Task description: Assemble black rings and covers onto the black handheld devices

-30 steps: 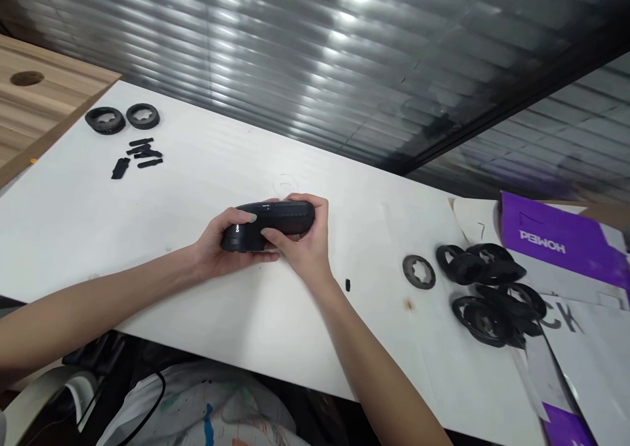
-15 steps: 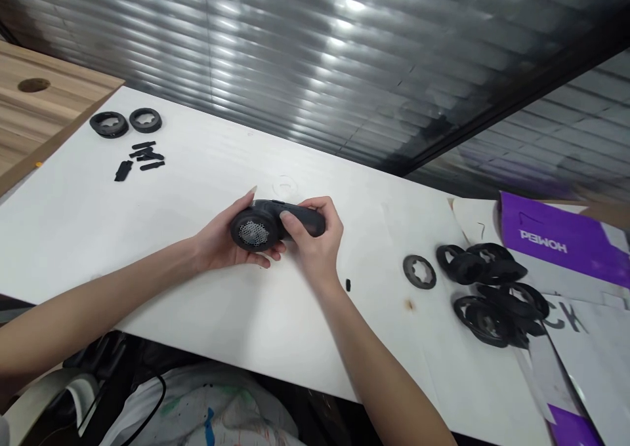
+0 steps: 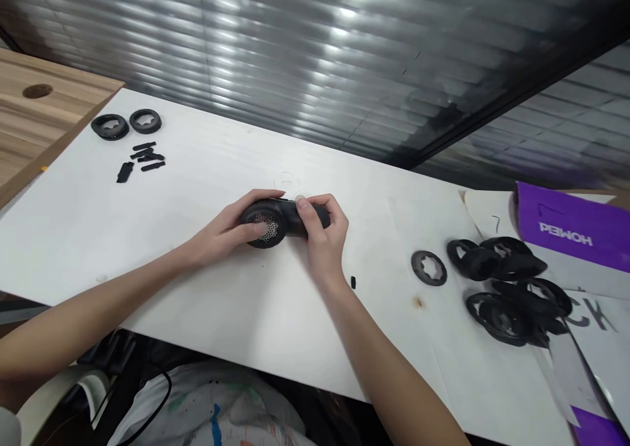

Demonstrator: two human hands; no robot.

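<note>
A black fabric shaver point(image 3: 291, 218) with a round metal mesh head is held in both hands over the middle of the white table. My left hand point(image 3: 229, 228) grips the round head, its thumb lying across the mesh and its other fingers along the far side. Around the handle end closes my right hand point(image 3: 322, 236), with the thumb pressed on the top of the body near the neck. The handle's underside is hidden by the fingers. A tiny black piece point(image 3: 353, 282) lies on the table just right of my right wrist.
Black rings point(image 3: 110, 126) and several thin black strips point(image 3: 147, 153) lie at the far left. To the right are a flat grey ring point(image 3: 428, 267) and a pile of black shaver housings point(image 3: 502, 315) beside purple-and-white packaging point(image 3: 566, 229). A corrugated metal wall point(image 3: 275, 52) runs behind the white table point(image 3: 207, 315).
My left thumb has moved from the head's far edge onto the mesh, and the left fingers have shifted to the far side. My right thumb has slid up the body.
</note>
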